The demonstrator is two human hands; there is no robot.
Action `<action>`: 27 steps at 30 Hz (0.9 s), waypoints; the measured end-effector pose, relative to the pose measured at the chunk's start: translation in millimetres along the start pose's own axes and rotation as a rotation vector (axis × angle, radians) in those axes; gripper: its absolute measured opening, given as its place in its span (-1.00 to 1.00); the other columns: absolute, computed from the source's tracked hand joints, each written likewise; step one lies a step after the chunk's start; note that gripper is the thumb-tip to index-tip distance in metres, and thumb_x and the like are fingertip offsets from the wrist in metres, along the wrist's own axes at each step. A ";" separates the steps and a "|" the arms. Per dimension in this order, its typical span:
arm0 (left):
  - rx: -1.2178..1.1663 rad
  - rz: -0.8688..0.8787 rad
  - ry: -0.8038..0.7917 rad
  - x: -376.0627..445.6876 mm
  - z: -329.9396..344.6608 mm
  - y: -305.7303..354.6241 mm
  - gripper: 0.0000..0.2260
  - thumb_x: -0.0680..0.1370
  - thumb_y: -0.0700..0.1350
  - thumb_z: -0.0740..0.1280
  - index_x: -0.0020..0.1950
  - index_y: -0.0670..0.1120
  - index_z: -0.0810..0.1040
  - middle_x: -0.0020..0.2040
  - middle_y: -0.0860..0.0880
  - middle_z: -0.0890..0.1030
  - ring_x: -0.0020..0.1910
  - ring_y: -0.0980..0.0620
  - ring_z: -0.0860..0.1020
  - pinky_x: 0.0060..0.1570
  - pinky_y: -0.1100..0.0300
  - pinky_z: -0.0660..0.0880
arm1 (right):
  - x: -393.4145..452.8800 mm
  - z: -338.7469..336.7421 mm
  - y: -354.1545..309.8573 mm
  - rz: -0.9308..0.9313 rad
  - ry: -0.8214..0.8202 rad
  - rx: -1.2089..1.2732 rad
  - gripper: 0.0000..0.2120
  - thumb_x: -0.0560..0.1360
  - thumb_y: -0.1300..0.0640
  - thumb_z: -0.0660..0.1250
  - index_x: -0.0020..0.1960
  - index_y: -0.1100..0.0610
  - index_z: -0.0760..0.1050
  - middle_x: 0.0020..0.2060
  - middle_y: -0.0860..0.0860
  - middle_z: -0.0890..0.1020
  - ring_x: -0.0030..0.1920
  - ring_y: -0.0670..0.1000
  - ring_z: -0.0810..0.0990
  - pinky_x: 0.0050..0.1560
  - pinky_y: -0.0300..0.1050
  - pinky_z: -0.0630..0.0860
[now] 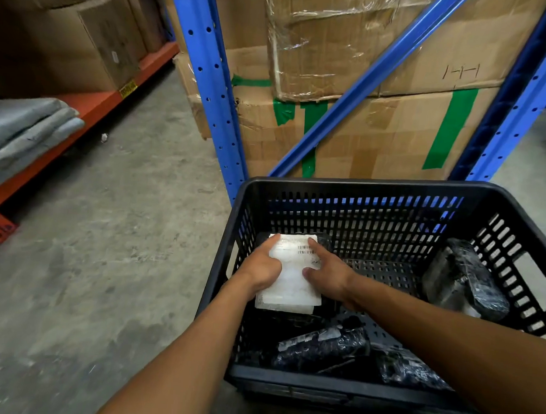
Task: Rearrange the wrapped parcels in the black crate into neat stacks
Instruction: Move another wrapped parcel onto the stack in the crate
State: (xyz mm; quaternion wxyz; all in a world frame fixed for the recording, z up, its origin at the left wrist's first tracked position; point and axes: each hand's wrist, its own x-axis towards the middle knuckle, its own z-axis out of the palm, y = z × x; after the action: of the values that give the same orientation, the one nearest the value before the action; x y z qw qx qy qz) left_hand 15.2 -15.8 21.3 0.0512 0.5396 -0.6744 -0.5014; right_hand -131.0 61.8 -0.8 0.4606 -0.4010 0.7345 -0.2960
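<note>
A black slatted crate [377, 184] stands in front of me. At its far left lies a white wrapped parcel [291, 279] with a barcode label, resting on a dark parcel beneath it. My left hand [263, 268] grips the parcel's left edge and my right hand [326, 273] presses on its right side. A black wrapped parcel [321, 347] lies near the front wall, another dark one [411, 370] sits at the front right, and a third black parcel [465, 278] leans against the right wall.
Blue rack uprights [205, 76] and taped cardboard boxes [380, 124] stand right behind the crate. On the left, an orange shelf [90, 108] carries grey bags [26, 130] and more boxes. Concrete floor [121, 230] lies between.
</note>
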 end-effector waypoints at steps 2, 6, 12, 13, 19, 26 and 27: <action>-0.006 -0.009 -0.006 1.4 -0.7 -1.1 -0.31 0.56 -0.31 0.11 0.64 0.16 0.18 0.36 -0.07 0.53 0.19 -0.07 0.59 0.19 0.06 0.60 | 1.8 1.4 1.8 0.004 0.012 0.004 -0.32 0.60 0.18 0.23 0.58 -0.11 -0.03 0.39 0.13 0.42 0.19 0.11 0.55 0.22 -0.03 0.53; 0.020 -0.018 -0.005 1.6 0.6 1.2 -0.32 0.57 -0.30 0.11 0.65 0.17 0.16 0.44 -0.10 0.50 0.26 -0.11 0.58 0.29 -0.01 0.56 | 2.9 0.2 4.2 -0.012 0.016 -0.062 -0.34 0.61 0.11 0.22 0.58 -0.15 -0.05 0.43 0.14 0.37 0.26 0.14 0.49 0.28 -0.03 0.46; 0.560 0.009 0.091 -7.1 6.6 36.9 -0.43 0.58 -0.10 0.19 0.61 0.14 0.27 0.57 -0.15 0.37 0.48 -0.23 0.40 0.44 -0.11 0.39 | -5.1 -40.8 14.9 -0.047 0.043 -0.133 -0.43 0.59 -0.08 0.24 0.55 -0.14 0.13 0.38 0.09 0.46 0.11 0.01 0.54 0.10 -0.13 0.50; 0.611 0.053 0.128 -8.5 11.9 49.3 -0.47 0.58 -0.07 0.21 0.57 0.12 0.33 0.55 -0.17 0.38 0.47 -0.26 0.40 0.40 -0.13 0.39 | -6.5 -54.4 18.9 -0.045 0.142 -0.219 -0.47 0.59 -0.10 0.20 0.54 -0.14 0.17 0.33 0.08 0.52 0.04 0.00 0.56 0.00 -0.14 0.53; 0.150 0.325 -0.088 -1.9 92.4 115.1 -0.66 0.62 -0.09 0.21 0.37 0.11 0.54 0.16 -0.15 0.65 -0.08 -0.11 0.59 -0.20 0.14 0.48 | -27.1 -142.6 58.3 0.251 0.645 -0.685 -0.53 0.51 -0.17 0.11 0.37 -0.02 0.35 0.30 0.20 0.45 0.30 0.31 0.38 0.24 0.25 0.36; -0.046 0.185 -0.434 -3.0 203.8 109.5 -0.49 0.69 -0.01 0.10 0.64 0.22 0.13 0.57 -0.11 0.40 0.34 -0.13 0.49 0.26 -0.01 0.48 | -38.1 -160.6 94.2 0.309 0.666 -0.421 -0.48 0.58 -0.15 -0.06 0.44 0.05 0.29 0.36 0.29 0.45 0.35 0.29 0.41 0.35 0.18 0.30; -0.049 0.180 -0.436 -2.6 209.3 109.3 -0.50 0.70 0.05 0.06 0.65 0.25 0.06 0.61 -0.08 0.35 0.44 -0.16 0.44 0.33 -0.04 0.45 | -37.5 -163.5 91.8 0.255 0.707 -0.288 -0.48 0.60 -0.13 -0.05 0.45 0.08 0.30 0.34 0.27 0.48 0.30 0.25 0.46 0.31 0.13 0.34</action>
State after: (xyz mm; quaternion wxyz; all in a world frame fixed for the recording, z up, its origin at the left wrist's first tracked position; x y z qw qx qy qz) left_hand -185.4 106.9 -0.5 -0.0382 0.3547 -0.7024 -0.6159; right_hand -300.0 151.1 7.3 0.1516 -0.2403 0.9255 -0.2504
